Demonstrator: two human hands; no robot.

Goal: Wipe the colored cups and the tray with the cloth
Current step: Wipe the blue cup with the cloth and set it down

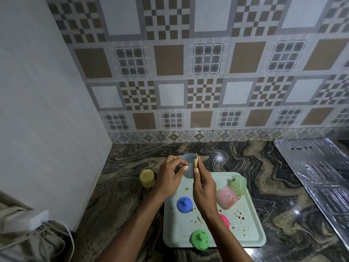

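Centre frame: left hand (170, 176) grips the pale blue cup (189, 173); right hand (204, 191) pinches the cloth (196, 161) at its rim. In my judgement, a slip would drop it onto the soiled tray (175, 231).

head cam | faces forward-down | close above tray (173, 224) | tiled wall (188, 72) ahead

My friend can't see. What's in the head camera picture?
A left hand grips a pale blue cup while the right hand pinches a cloth against its rim. Below, a pink cup and a green cup lie on a stained tray; a yellow cup stands beside it.
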